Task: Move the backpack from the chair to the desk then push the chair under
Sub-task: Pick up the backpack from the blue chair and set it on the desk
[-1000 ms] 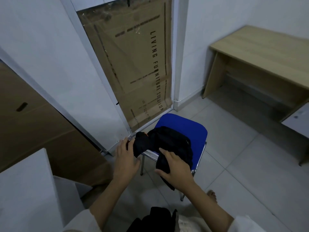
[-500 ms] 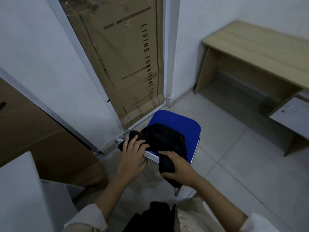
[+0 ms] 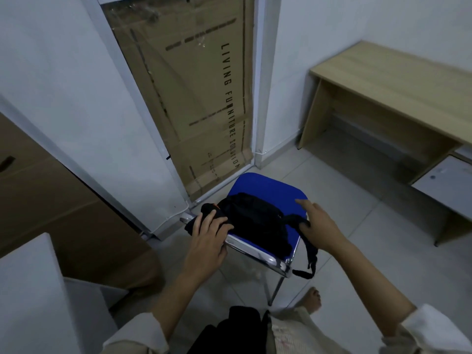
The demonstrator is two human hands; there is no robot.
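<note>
Backpack (image 3: 255, 221), one, under two hands, on one chair (image 3: 270, 186)

Single head view, looking steeply down, close over chair (image 3: 268, 187).

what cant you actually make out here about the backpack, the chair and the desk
All in the head view:
- backpack: so dark that zips and pockets blur together; its left end is under the left hand.
- right hand: curled fingers hide how firmly it grips the strap.
- chair: legs mostly hidden beneath the seat; no backrest can be made out.
- desk: right part cut off by the frame edge and blurred.
</note>
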